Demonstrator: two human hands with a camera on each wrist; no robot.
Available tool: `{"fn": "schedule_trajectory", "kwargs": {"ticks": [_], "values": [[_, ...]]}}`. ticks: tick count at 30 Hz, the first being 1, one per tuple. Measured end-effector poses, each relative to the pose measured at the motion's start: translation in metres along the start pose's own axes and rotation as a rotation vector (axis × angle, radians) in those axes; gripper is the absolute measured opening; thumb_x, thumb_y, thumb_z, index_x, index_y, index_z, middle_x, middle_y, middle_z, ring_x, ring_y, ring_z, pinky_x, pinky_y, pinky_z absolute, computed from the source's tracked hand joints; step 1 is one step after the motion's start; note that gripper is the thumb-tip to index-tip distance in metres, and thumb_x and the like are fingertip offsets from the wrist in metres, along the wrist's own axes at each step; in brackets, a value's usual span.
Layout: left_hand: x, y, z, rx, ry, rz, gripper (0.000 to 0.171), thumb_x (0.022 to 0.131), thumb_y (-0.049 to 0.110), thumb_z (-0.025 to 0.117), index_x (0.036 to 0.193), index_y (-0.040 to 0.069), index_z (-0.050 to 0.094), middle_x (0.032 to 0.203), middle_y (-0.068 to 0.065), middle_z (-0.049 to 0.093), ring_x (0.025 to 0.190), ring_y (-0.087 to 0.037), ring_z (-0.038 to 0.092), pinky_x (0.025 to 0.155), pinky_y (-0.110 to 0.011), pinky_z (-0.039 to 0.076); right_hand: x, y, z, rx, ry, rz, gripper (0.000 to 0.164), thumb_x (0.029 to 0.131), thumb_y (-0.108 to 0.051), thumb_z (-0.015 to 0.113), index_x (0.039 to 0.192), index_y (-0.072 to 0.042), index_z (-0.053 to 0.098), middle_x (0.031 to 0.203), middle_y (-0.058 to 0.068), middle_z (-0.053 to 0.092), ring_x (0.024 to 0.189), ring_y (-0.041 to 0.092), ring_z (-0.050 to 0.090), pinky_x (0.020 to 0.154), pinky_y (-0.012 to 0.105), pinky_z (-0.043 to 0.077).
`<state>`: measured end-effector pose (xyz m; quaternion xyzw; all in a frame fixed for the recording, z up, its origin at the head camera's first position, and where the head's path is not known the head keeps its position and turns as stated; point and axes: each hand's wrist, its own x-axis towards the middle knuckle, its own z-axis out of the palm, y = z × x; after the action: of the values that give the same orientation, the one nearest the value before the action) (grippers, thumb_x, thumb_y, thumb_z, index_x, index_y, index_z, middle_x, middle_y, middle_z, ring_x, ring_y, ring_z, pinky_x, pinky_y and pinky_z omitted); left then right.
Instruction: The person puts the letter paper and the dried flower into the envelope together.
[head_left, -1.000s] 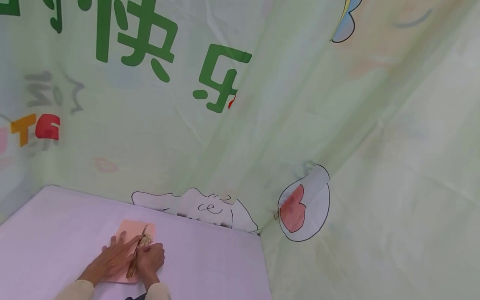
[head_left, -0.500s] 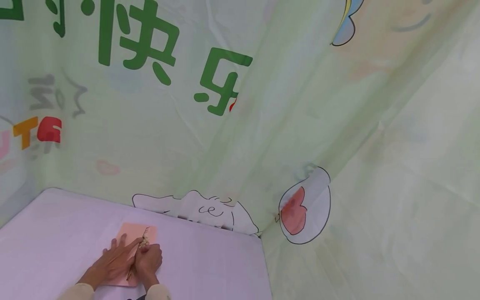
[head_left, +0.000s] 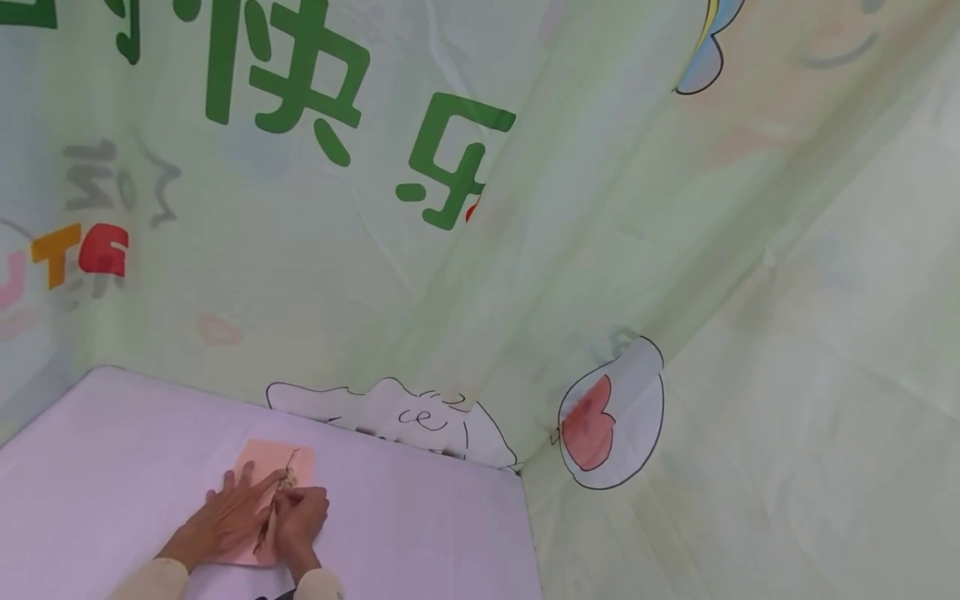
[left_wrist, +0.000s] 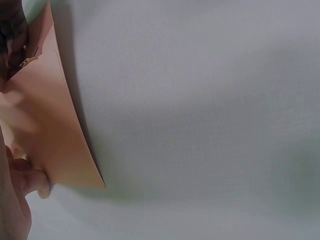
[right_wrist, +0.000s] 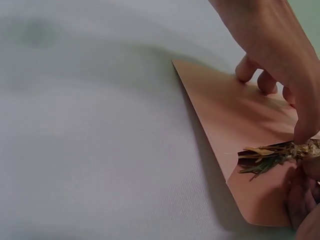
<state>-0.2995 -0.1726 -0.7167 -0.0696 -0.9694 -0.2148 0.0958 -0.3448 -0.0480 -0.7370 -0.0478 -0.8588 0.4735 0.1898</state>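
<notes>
A pink paper envelope (head_left: 258, 454) lies on the table, a long slit running down it. In the slit sits a bunch of dried flowers, its small cream heads (head_left: 288, 481) near the upper end and its brown and green stems (right_wrist: 265, 160) near the lower end. My left hand (head_left: 225, 517) is spread over the envelope's left part, its index fingertip beside the flower heads. In the right wrist view, its other fingertips (right_wrist: 245, 70) reach the envelope's edge. My right hand (head_left: 302, 521) has its fingers curled and pinches the bunch at the slit, hiding its middle.
The pale lilac table (head_left: 420, 525) extends right and left of the envelope. A hanging printed cloth (head_left: 315, 292) with green characters and cartoon drawings rises behind the table and on its right side. A dark object shows at the bottom edge near my right sleeve (head_left: 318, 583).
Less of the cream flower heads and stems shows above the envelope than a second ago. My right hand has shifted slightly; my left hand stays on the envelope.
</notes>
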Motion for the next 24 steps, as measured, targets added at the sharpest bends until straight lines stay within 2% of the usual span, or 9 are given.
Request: {"fn": "schedule_trajectory", "kwargs": {"ticks": [4, 8, 14, 17, 22, 24], "values": [[0.002, -0.001, 0.0, -0.055, -0.043, -0.033, 0.054, 0.11, 0.041, 0.062, 0.157, 0.016, 0.051, 0.154, -0.043, 0.044, 0.125, -0.071, 0.054, 0.089, -0.082, 0.051, 0.001, -0.006, -0.004, 0.008, 0.02, 0.016, 0.024, 0.072, 0.006, 0.09, 0.07, -0.016, 0.079, 0.066, -0.011, 0.066, 0.062, -0.002, 0.055, 0.063, 0.027, 0.048], [0.002, -0.003, 0.001, -0.077, -0.066, -0.034, 0.057, 0.11, 0.044, 0.061, 0.159, 0.016, 0.049, 0.155, -0.045, 0.042, 0.126, -0.074, 0.052, 0.091, -0.085, 0.049, 0.001, -0.012, -0.007, 0.024, -0.036, 0.068, 0.022, 0.076, 0.006, 0.088, 0.072, -0.015, 0.082, 0.067, -0.009, 0.07, 0.064, 0.0, 0.059, 0.064, 0.027, 0.051], [0.002, -0.005, 0.002, -0.064, -0.038, -0.019, 0.056, 0.109, 0.042, 0.063, 0.157, 0.016, 0.049, 0.154, -0.044, 0.044, 0.126, -0.072, 0.053, 0.091, -0.083, 0.05, 0.001, -0.019, -0.01, 0.068, -0.136, 0.103, 0.02, 0.081, 0.009, 0.082, 0.077, -0.012, 0.084, 0.075, -0.005, 0.073, 0.071, 0.0, 0.06, 0.068, 0.025, 0.052], [0.003, -0.006, 0.004, -0.084, -0.032, -0.02, 0.056, 0.109, 0.04, 0.063, 0.157, 0.017, 0.05, 0.154, -0.047, 0.044, 0.126, -0.075, 0.052, 0.09, -0.085, 0.048, 0.0, -0.022, -0.013, 0.083, -0.168, 0.082, 0.02, 0.082, 0.011, 0.08, 0.079, -0.009, 0.084, 0.078, -0.002, 0.073, 0.072, 0.0, 0.06, 0.065, 0.024, 0.052], [0.003, -0.007, 0.007, -0.078, -0.033, -0.021, 0.054, 0.109, 0.039, 0.062, 0.157, 0.019, 0.049, 0.154, -0.045, 0.044, 0.127, -0.073, 0.052, 0.09, -0.085, 0.048, -0.002, -0.023, -0.016, 0.107, -0.209, 0.083, 0.019, 0.087, 0.011, 0.076, 0.083, -0.006, 0.084, 0.079, -0.003, 0.069, 0.069, 0.001, 0.058, 0.059, 0.02, 0.05], [0.002, -0.007, 0.008, -0.073, -0.034, -0.02, 0.053, 0.109, 0.039, 0.062, 0.157, 0.02, 0.048, 0.154, -0.045, 0.044, 0.127, -0.073, 0.053, 0.091, -0.084, 0.049, -0.002, -0.023, -0.017, 0.12, -0.222, 0.102, 0.018, 0.089, 0.01, 0.076, 0.084, -0.006, 0.083, 0.08, -0.005, 0.068, 0.071, 0.001, 0.057, 0.06, 0.02, 0.05]]}}
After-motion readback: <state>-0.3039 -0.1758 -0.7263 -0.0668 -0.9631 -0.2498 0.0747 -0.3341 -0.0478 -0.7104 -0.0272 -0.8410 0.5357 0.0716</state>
